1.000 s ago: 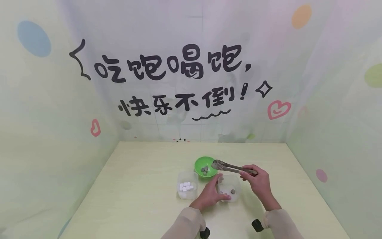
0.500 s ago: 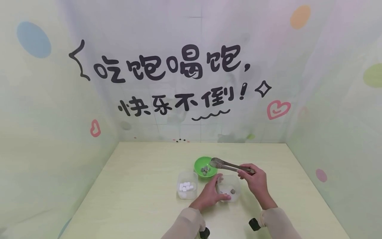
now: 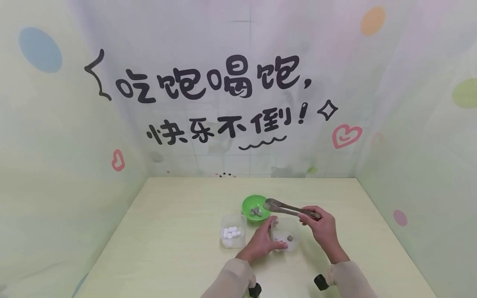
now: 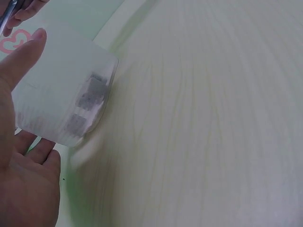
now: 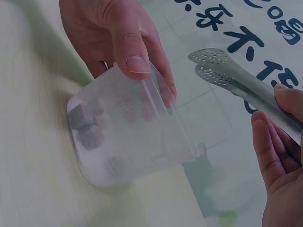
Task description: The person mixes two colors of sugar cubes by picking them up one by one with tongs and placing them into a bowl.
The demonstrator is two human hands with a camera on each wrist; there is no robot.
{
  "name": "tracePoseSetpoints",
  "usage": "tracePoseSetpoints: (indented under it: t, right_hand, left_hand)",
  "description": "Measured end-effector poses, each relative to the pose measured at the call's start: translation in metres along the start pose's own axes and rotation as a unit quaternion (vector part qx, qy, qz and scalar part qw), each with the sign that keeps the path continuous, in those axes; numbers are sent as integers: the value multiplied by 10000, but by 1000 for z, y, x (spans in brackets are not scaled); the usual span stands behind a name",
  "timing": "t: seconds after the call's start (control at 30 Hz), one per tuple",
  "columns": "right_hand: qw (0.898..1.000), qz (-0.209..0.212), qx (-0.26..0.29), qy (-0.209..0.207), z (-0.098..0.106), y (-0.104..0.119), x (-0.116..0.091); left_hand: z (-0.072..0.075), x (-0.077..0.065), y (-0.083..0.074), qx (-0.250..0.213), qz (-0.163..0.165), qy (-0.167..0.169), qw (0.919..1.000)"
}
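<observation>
My left hand (image 3: 261,242) grips a clear plastic container (image 3: 292,227) at its near left side, thumb on one wall and fingers on the other. Several dark grey cubes (image 5: 90,136) lie at the bottom of it. In my right hand (image 3: 323,225) is a pair of metal tongs (image 3: 288,208) with perforated tips, pinched between thumb and fingers. Those tips stand slightly apart, with nothing between them in the right wrist view, and overlap the right rim of a green bowl (image 3: 251,202). Inside the bowl sits a small pile of grey cubes (image 3: 256,212).
A second clear container (image 3: 234,221) with several white cubes (image 3: 232,232) stands left of my left hand, just in front of the bowl. All of it rests on a pale wooden table (image 3: 167,231), closed in by printed cloth walls (image 3: 238,165).
The tongs shifted a little left over the bowl, then back to the right. Another grey cube shows at the right of the bowl's pile. My left hand and its container stayed put.
</observation>
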State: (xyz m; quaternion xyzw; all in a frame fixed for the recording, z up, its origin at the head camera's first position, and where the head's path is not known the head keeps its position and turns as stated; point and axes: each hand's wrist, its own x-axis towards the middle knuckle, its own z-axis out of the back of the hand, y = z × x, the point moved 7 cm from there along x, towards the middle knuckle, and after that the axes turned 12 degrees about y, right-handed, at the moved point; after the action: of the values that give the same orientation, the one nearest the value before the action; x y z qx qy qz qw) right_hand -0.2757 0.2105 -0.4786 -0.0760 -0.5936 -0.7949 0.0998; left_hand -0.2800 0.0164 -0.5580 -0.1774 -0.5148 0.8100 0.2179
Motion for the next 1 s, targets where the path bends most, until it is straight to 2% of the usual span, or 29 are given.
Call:
tracePoseSetpoints:
  t: [0.4,0.8,1.0]
  right_hand:
    - [9997,134,-86,207,12,-1,-9]
    - [9993,-277,-53,264,23,-11,-25]
    - [9989,-226,-92,403,27,-12,-30]
  left_hand:
    - [-1,1,3,25,-17,-34,10000]
    - [0,2,3,-16,-63,-17,10000]
    - [0,3,2,-5,-31,1,10000]
